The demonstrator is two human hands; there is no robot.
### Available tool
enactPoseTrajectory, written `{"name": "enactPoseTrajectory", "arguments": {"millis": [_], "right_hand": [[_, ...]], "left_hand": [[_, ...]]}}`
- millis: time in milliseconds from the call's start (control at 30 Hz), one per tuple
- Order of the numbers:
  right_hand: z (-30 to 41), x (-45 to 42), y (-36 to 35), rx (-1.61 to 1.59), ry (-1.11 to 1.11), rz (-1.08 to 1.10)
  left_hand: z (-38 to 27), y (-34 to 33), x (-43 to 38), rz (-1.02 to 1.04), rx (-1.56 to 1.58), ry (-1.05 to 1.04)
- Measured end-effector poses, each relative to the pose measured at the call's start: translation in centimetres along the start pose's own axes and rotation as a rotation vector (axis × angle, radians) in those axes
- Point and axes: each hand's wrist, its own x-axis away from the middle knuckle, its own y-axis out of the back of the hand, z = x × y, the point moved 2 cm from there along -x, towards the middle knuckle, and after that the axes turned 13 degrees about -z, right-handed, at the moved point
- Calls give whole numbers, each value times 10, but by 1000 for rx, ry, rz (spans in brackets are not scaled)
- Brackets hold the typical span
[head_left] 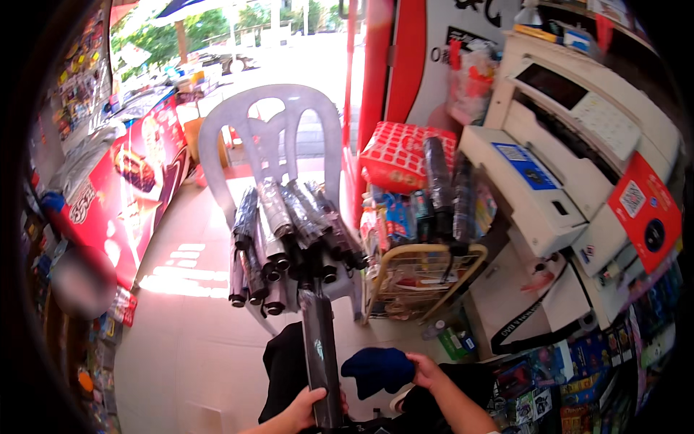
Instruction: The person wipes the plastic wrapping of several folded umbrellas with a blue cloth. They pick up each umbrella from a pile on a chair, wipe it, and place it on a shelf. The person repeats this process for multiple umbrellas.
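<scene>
My left hand (308, 408) grips a folded black umbrella (317, 339) in a clear plastic sleeve, near its lower end. The umbrella points away from me, its far end close to the pile on the chair. To the right of it, my right hand (425, 371) pinches a crumpled dark blue cloth (378, 370) by its right side. Ahead stands a grey plastic chair (217, 135) with a back and armrests. Several folded umbrellas (275, 209) in plastic sleeves lie heaped on its seat, most with their handle ends towards me.
Right of the chair, a yellow wire rack (428, 250) holds packets, two dark folded umbrellas and a red-and-white package (404, 154). Farther right stands a white machine (528, 190) bearing printed codes. Packaged goods (547, 390) fill the lower right. A red printed chest (130, 190) stands left, near the bright doorway.
</scene>
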Motion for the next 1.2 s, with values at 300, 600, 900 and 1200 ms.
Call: {"name": "enactPoseTrajectory", "arguments": {"millis": [300,600,900,1200], "right_hand": [[-10,-9,10,-81,21,9],[-2,-27,-2,-156,97,61],[13,-27,-7,-205,260,-12],[28,-28,5,-219,355,-58]], "left_hand": [[16,-11,13,-4,-355,-200],[-79,-104,1,-78,-797,-598],[-187,-308,-100,-251,-881,-770],[-228,-347,-209,-511,-1391,-1024]]}}
